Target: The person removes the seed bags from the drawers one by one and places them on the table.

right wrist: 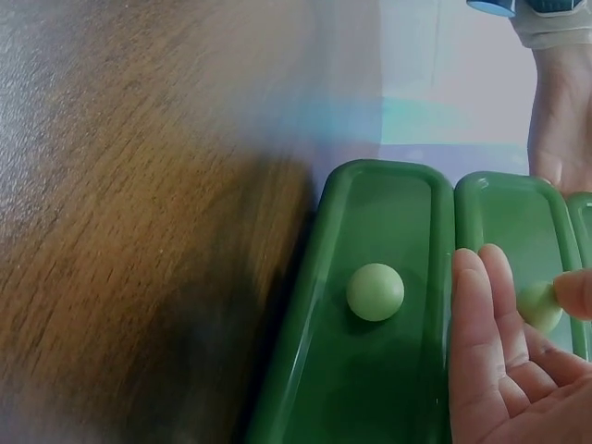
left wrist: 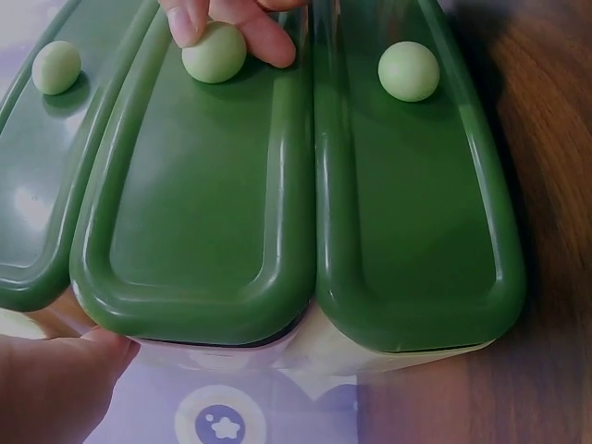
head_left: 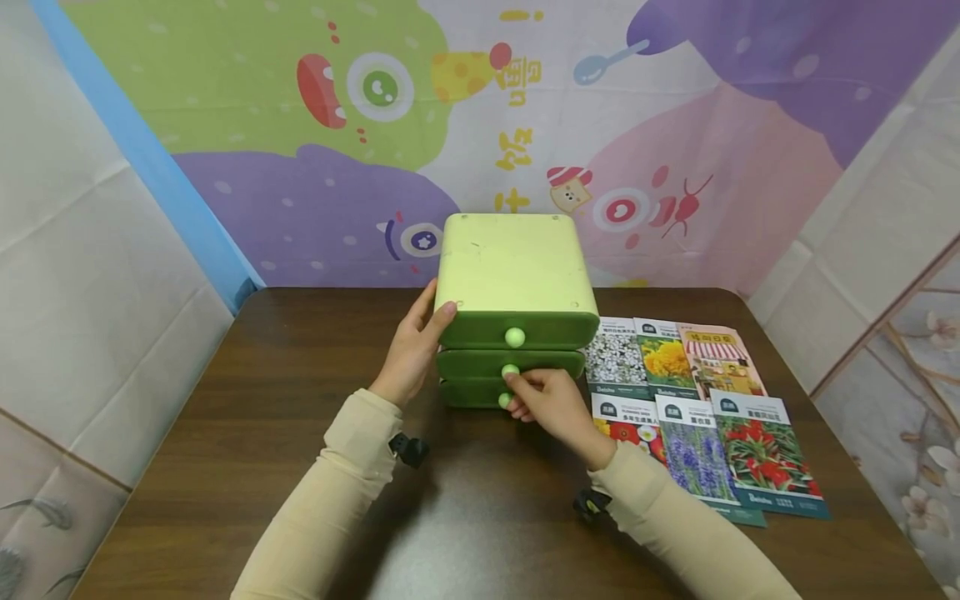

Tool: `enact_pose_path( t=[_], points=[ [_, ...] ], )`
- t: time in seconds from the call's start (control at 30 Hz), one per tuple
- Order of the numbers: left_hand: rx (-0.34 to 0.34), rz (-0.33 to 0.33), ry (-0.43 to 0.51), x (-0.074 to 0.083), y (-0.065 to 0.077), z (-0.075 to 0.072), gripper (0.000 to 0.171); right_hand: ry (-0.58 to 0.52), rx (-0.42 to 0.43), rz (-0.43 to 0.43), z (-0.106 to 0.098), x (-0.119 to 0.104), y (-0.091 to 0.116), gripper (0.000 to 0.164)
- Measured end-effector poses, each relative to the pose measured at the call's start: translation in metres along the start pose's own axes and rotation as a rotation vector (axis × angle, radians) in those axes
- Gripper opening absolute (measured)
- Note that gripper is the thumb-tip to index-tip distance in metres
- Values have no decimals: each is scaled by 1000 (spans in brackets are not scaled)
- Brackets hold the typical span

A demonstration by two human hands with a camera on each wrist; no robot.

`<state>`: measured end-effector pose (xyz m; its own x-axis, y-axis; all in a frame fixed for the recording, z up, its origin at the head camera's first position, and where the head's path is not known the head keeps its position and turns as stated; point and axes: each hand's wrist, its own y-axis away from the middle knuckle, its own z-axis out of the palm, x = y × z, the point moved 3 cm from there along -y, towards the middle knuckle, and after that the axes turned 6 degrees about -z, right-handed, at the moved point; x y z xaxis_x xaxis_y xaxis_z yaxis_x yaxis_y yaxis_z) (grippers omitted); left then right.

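A small drawer cabinet (head_left: 517, 262) with a pale yellow-green shell and three dark green drawer fronts stands near the table's back edge. Each front has a round light green knob. My left hand (head_left: 411, 350) rests against the cabinet's left side, thumb at the upper front corner; its other fingers are partly hidden. With thumb and fingers, my right hand (head_left: 553, 402) pinches the middle drawer's knob (left wrist: 214, 53). In the left wrist view a thin dark gap shows behind part of the middle drawer front (left wrist: 194, 203). The bottom knob (right wrist: 376, 292) is just beside the right fingers.
Several flower seed packets lie in two rows on the table right of the cabinet, among them a lavender packet (head_left: 697, 454) and a red-flower packet (head_left: 767, 450). The brown wooden table (head_left: 247, 417) meets a cartoon-printed cloth (head_left: 315, 200) behind.
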<state>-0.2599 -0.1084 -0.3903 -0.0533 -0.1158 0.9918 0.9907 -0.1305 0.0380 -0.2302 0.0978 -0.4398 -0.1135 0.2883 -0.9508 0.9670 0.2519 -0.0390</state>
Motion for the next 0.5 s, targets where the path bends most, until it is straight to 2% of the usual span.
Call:
enact_pose_path(
  t=[0.3, 0.5],
  points=[
    [-13, -12, -5, 0, 1, -1, 68, 4, 2, -27, -6, 0, 3, 36],
    [-4, 25, -41, -2, 8, -5, 61, 53, -52, -136, -18, -3, 11, 30]
  ],
)
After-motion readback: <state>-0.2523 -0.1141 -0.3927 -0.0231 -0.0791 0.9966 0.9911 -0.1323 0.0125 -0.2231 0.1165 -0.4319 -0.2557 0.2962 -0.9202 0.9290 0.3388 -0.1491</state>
